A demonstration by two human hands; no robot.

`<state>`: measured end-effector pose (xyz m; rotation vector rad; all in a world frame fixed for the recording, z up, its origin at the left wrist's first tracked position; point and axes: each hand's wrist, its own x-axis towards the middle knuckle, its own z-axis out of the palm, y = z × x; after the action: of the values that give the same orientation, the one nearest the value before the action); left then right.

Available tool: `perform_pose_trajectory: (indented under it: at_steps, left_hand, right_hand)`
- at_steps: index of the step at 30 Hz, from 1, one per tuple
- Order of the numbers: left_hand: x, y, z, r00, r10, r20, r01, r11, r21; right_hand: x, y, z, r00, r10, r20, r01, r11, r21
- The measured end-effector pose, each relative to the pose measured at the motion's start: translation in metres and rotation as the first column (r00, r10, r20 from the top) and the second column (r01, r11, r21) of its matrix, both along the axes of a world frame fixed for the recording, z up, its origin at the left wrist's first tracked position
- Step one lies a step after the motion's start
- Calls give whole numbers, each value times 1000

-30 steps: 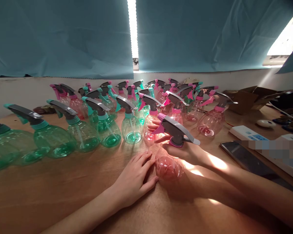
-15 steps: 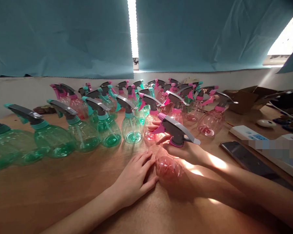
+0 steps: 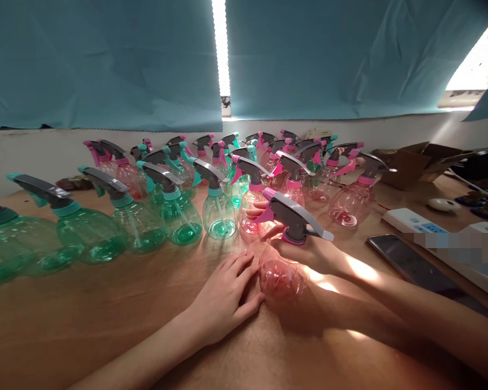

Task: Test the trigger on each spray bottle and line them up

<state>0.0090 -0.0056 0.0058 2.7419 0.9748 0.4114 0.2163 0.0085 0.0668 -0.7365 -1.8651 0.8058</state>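
Note:
My right hand (image 3: pixel 309 253) is wrapped around the neck of a clear pink spray bottle (image 3: pixel 282 277), just under its grey and pink trigger head (image 3: pixel 293 215). The bottle stands on the brown table (image 3: pixel 106 319) in front of me. My left hand (image 3: pixel 224 297) lies flat on the table with fingers stretched out, its fingertips beside the bottle's left side. Behind them stand rows of spray bottles: green ones (image 3: pixel 89 230) at the left and pink ones (image 3: pixel 352 200) at the right.
A dark phone (image 3: pixel 406 262) lies on the table at the right, beside a white power strip (image 3: pixel 415 222). An open cardboard box (image 3: pixel 415 162) sits at the back right. Blue curtains (image 3: pixel 106 59) hang over the window behind.

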Motion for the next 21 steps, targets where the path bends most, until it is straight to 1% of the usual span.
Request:
perform_pose_trajectory:
  at_steps: [10,17,21]
  left_hand:
    - [0,0,-1,1000,-1,1,1,1000,9]
    - [-1,0,-2,1000,-8,20,8,1000,22]
    - [-1,0,-3,1000,-6,22,5,1000,25]
  right_hand:
    - [0,2,-2,1000,-5,4,5,1000,-20]
    - [-1,-3,5,999,-26,39,28,997,-67]
    - [1,-5,2,998,-52,32,53,997,-49]
